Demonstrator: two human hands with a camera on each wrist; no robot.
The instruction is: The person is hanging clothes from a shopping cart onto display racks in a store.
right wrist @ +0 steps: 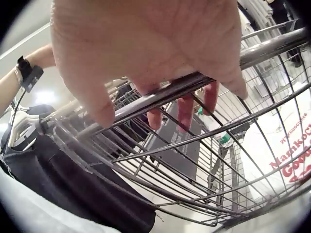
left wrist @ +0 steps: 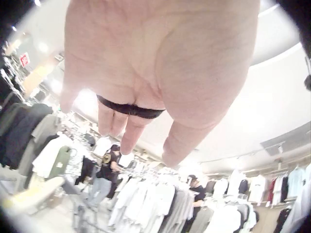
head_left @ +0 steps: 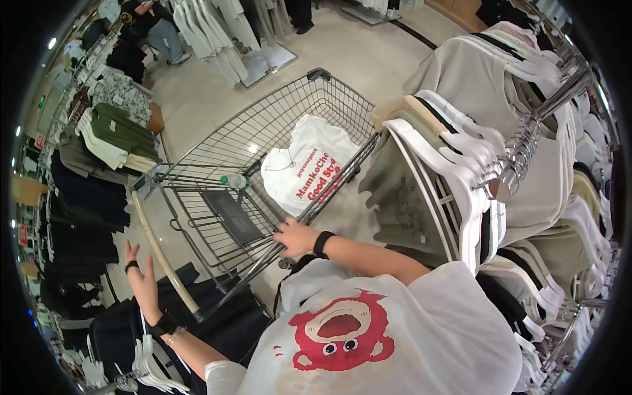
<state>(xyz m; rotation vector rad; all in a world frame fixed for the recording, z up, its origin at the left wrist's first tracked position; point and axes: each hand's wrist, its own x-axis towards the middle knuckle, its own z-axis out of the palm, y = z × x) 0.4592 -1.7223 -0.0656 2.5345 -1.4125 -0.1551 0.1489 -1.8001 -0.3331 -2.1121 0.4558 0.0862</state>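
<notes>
A wire shopping cart (head_left: 319, 74) stands in front of me, turned at an angle. My right hand (head_left: 297, 238) holds its near side rim, the fingers hooked over the metal bar (right wrist: 146, 103) in the right wrist view. To the left, my left hand (head_left: 143, 283) is in the air beside the cart's pale push handle (head_left: 163, 253), fingers extended and holding nothing. In the left wrist view its palm and a black band (left wrist: 130, 109) round a finger show. Inside the cart lie a white item with red lettering (head_left: 280, 176) and a clear bottle with a green cap (head_left: 236, 181).
Close on the right, a rack holds grey and beige garments (head_left: 411, 191) on white hangers (head_left: 461, 178). Dark clothes (head_left: 217, 316) hang at the lower left. More racks line the far left, and white shirts (head_left: 207, 39) hang ahead. A person (head_left: 158, 29) stands at the back left.
</notes>
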